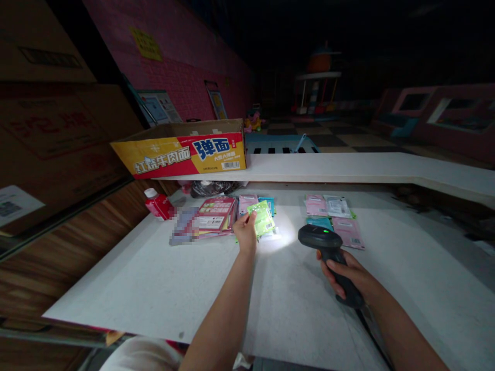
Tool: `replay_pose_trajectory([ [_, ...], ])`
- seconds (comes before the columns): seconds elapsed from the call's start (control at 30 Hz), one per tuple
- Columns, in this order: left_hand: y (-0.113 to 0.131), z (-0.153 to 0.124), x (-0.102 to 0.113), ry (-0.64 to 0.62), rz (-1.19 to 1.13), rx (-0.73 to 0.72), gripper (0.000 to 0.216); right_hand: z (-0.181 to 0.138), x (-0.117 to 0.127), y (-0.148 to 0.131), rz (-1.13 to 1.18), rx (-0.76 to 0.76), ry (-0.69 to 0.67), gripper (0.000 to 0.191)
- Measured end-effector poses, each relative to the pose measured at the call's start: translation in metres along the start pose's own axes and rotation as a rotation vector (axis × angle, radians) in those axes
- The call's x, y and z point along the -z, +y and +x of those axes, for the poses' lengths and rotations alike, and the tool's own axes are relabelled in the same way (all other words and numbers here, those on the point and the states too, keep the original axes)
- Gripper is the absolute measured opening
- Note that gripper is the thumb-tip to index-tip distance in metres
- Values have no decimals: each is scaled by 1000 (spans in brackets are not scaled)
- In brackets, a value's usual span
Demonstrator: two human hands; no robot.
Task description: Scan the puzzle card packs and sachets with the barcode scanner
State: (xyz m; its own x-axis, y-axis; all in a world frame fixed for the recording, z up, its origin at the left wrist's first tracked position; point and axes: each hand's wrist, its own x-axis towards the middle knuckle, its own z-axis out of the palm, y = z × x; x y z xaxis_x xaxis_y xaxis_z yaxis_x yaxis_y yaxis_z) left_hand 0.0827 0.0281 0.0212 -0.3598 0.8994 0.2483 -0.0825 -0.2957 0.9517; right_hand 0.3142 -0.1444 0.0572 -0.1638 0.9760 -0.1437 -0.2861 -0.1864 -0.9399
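Observation:
My left hand (246,233) pinches a lime-green packet (264,218) by its left edge, over a group of small flat packets. Wrapped in my right hand (350,273) is a black barcode scanner (320,237) with a green light on top; its head points left, and a bright patch of light lies on the table beside the green packet. Behind the green packet, a pink packet (247,201) and a blue packet (267,204) show in part. Beyond the scanner lie more packets: a pink one (348,233), a white one (337,206) and a teal one, partly covered.
Left of my left hand are stacked booklets (216,214) and a red bottle (158,204) with a white cap. A noodle carton (185,154) stands on the raised white shelf (328,167) behind the table (154,283). Large brown boxes (58,129) rise at the left. The scanner's cable (372,335) trails toward me.

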Motion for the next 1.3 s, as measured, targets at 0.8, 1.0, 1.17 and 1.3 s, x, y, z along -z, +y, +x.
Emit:
replay_pose_trajectory([
  [0.8, 14, -9, -1, -59, 51, -17, 47, 14, 23, -14, 350, 368, 449, 36],
  [1.0, 11, -21, -20, -262, 93, 145, 43, 16, 31, -18, 401, 423, 537, 38],
  [1.17, 23, -40, -43, -529, -88, 419, 51, 16, 41, -20, 496, 480, 591, 38],
  [1.3, 29, -54, -66, -630, -155, 532, 43, 15, 48, -21, 535, 533, 655, 38],
])
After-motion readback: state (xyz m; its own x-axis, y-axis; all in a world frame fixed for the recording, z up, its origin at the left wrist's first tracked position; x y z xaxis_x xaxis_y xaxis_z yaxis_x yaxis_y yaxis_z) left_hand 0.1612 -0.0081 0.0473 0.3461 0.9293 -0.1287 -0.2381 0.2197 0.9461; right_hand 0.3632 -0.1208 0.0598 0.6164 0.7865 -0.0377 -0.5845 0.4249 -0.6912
